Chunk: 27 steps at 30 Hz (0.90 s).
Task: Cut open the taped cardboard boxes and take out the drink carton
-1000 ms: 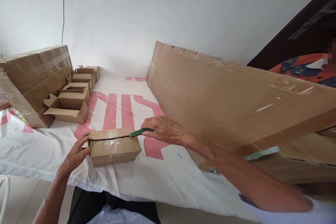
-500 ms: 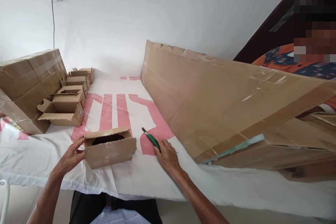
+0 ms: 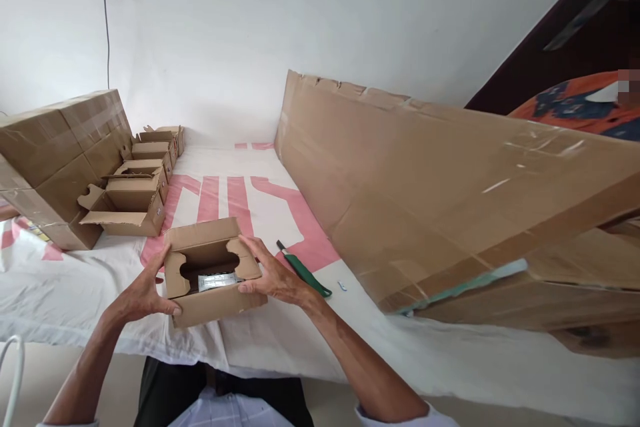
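Observation:
A small cardboard box (image 3: 215, 310) is tilted toward me near the table's front edge, its top flaps parted. Through the gap between the flaps a silvery printed item (image 3: 217, 281) shows inside; its kind is unclear. My left hand (image 3: 147, 290) grips the box's left end, thumb on the front side. At the right end my right hand (image 3: 273, 273) clasps it, fingers over the side flap and thumb at the front. Just beyond that hand a green-handled knife (image 3: 306, 271) lies on the cloth, with a tiny bluish-white piece (image 3: 342, 285) to its right.
Several opened small boxes (image 3: 133, 213) stand in a row at the left, beside stacked taped cartons (image 3: 60, 147). A big cardboard carton (image 3: 400, 193) slants across the right side. The white and red cloth (image 3: 295, 340) covers the table. Behind the carton is another person's orange patterned clothing (image 3: 575, 103).
My right hand has let go of the knife, which now lies on the cloth, and has taken the box's right end. The box has tipped toward me and its flaps show.

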Available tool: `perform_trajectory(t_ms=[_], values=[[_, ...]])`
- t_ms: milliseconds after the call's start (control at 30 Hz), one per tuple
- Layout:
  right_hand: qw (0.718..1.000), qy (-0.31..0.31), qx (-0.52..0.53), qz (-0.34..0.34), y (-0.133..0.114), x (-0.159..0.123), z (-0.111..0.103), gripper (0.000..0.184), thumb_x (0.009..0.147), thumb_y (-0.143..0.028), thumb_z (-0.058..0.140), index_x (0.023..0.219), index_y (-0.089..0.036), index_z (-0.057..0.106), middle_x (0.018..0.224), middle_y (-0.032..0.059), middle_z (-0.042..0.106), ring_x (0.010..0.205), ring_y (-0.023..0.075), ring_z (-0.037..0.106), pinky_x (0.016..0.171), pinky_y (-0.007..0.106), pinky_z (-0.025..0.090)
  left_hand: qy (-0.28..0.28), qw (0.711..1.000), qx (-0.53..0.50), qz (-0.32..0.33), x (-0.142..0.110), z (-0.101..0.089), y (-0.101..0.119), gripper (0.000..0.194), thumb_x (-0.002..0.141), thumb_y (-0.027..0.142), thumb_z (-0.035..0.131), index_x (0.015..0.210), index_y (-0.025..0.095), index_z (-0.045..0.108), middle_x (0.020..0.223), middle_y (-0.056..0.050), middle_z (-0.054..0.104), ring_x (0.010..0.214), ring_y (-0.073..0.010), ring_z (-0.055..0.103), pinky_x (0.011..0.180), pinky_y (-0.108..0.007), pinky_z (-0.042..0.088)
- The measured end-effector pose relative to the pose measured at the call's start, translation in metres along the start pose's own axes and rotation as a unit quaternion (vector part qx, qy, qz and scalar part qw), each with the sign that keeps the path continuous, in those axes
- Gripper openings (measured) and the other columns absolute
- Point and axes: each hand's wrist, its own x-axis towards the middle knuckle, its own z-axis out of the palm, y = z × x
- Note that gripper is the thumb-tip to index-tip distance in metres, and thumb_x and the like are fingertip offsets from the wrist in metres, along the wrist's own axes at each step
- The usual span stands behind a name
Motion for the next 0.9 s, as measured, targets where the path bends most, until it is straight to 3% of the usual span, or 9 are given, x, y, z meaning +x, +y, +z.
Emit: perform_trajectory(t_ms=[100, 267, 467, 567, 733, 800, 900], values=[[0.998, -0.016, -0.057, 0.02, -0.006, 0.003, 0.009, 0.129, 0.069, -0.045, 0.095, 0.174, -0.035, 0.021, 0.179, 0.0125, 0.021, 0.166, 0.038, 0.02, 0.131, 0.055, 0.031, 0.012, 1.0, 0.014, 0.01, -0.004, -0.009, -0.003, 0.137, 0.062, 0.054, 0.101, 0.174, 0.035, 0.024, 0.174, -0.018, 0.035, 0.153, -0.046, 0.044, 0.117, -0.061, 0.049], [0.994, -0.01, -0.108, 0.013, -0.017, 0.006, 0.018, 0.122, 0.073, -0.035, 0.091, 0.174, -0.033, 0.021, 0.174, 0.0144, 0.032, 0.161, 0.0364, 0.031, 0.127, 0.055, 0.037, 0.015, 0.998, 0.046, 0.029, -0.01, -0.023, -0.005, 0.123, 0.064, 0.049, 0.099, 0.168, 0.039, 0.035, 0.162, -0.014, 0.045, 0.146, -0.0426, 0.051, 0.111, -0.059, 0.056], [0.991, -0.027, -0.098, 0.082, -0.044, 0.009, 0.016, 0.106, 0.086, -0.053, 0.079, 0.172, -0.032, 0.022, 0.173, 0.0151, 0.034, 0.156, 0.037, 0.041, 0.121, 0.054, 0.042, 0.002, 0.991, 0.117, 0.06, -0.007, -0.029, -0.005, 0.121, 0.063, 0.051, 0.1, 0.166, 0.037, 0.038, 0.168, -0.016, 0.036, 0.154, -0.0454, 0.041, 0.116, -0.06, 0.052], [0.983, 0.011, -0.142, 0.114, -0.061, 0.012, 0.025, 0.097, 0.09, -0.055, 0.074, 0.171, -0.032, 0.026, 0.167, 0.0153, 0.042, 0.151, 0.037, 0.048, 0.117, 0.051, 0.044, -0.008, 0.988, 0.138, 0.067, -0.007, -0.029, -0.006, 0.12, 0.064, 0.053, 0.099, 0.165, 0.033, 0.039, 0.162, -0.016, 0.046, 0.149, -0.0448, 0.047, 0.121, -0.063, 0.046], [0.963, 0.028, -0.221, 0.154, -0.073, 0.019, 0.037, 0.079, 0.09, -0.026, 0.065, 0.164, -0.02, 0.038, 0.152, 0.0189, 0.058, 0.132, 0.0371, 0.063, 0.106, 0.048, 0.048, -0.025, 0.989, 0.144, 0.036, -0.008, -0.026, 0.001, 0.123, 0.062, 0.058, 0.099, 0.165, 0.031, 0.038, 0.159, -0.015, 0.05, 0.142, -0.0436, 0.053, 0.118, -0.062, 0.047], [0.97, 0.034, -0.185, 0.155, -0.07, 0.018, 0.032, 0.075, 0.089, -0.023, 0.061, 0.161, -0.019, 0.043, 0.146, 0.0173, 0.064, 0.127, 0.0349, 0.066, 0.104, 0.047, 0.049, -0.022, 0.99, 0.136, 0.033, -0.01, -0.026, 0.004, 0.122, 0.064, 0.059, 0.097, 0.166, 0.031, 0.038, 0.16, -0.015, 0.049, 0.143, -0.0433, 0.053, 0.118, -0.061, 0.047], [0.986, 0.062, -0.04, 0.148, -0.055, 0.013, 0.017, 0.066, 0.092, -0.029, 0.054, 0.158, -0.023, 0.05, 0.149, 0.013, 0.065, 0.131, 0.0303, 0.065, 0.105, 0.042, 0.051, -0.02, 0.992, 0.12, 0.037, -0.013, -0.027, 0.008, 0.119, 0.066, 0.061, 0.095, 0.166, 0.031, 0.039, 0.163, -0.015, 0.048, 0.143, -0.043, 0.052, 0.114, -0.057, 0.05]])
